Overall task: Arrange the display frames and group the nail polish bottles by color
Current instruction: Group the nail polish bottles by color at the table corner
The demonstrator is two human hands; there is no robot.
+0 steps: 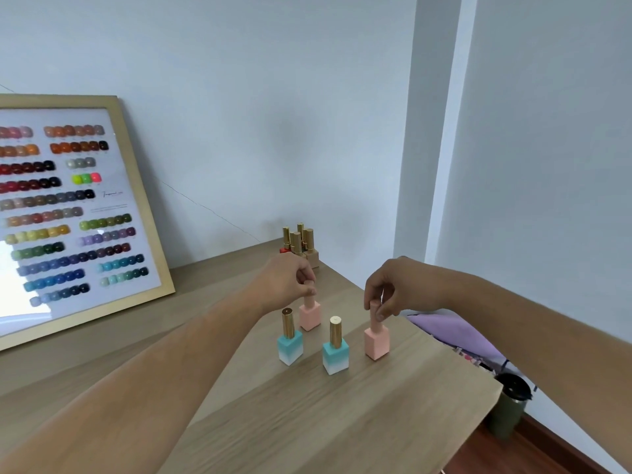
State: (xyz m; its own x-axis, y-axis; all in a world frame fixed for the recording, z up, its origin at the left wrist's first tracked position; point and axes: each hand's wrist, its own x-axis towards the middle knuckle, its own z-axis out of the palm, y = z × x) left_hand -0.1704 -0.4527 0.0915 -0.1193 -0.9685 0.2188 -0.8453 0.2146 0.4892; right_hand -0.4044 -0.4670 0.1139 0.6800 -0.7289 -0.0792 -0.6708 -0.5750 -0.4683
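Note:
Two pink nail polish bottles stand on the wooden table (342, 422). My left hand (284, 282) pinches the cap of the far pink bottle (310, 314). My right hand (396, 289) pinches the cap of the near pink bottle (377, 342). In front of them stand two teal-and-white bottles with gold caps, one on the left (290, 347) and one on the right (336, 355). A cluster of gold-capped bottles (301, 244) sits at the table's back corner. A wooden display frame (68, 213) of colour swatches leans on the wall at the left.
The table's right edge runs diagonally close to the near pink bottle. Beyond it lie a purple cloth (455, 333) and a dark green tumbler (509, 405) on the floor. A wall corner rises behind the bottle cluster.

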